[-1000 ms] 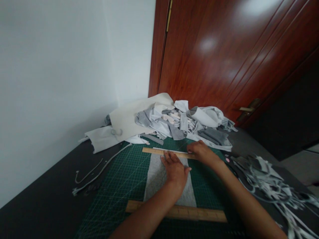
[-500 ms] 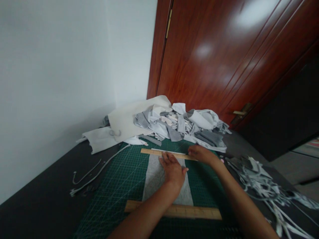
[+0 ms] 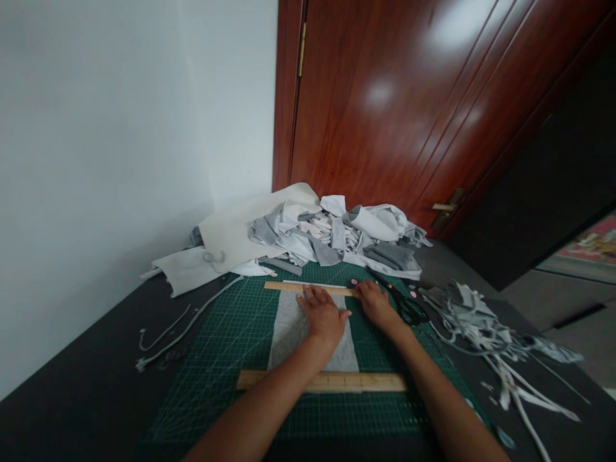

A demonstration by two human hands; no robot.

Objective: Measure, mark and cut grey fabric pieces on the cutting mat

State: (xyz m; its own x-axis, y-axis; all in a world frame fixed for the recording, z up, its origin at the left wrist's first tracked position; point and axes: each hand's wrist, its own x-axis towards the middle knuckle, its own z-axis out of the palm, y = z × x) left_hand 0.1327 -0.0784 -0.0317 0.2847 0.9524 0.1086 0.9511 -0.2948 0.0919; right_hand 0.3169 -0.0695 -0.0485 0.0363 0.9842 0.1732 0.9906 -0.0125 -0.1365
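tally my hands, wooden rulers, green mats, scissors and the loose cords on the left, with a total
Left hand and right hand: 2
Far wooden ruler and near wooden ruler: 2
Green mat: 1
Scissors: 1
Long cord and short cord: 2
Total: 8

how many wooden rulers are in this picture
2. One ruler lies across the far end of the grey fabric, with the left hand on it. The other ruler lies across the near end, partly covered by the left forearm. The cloth heap could hide more.
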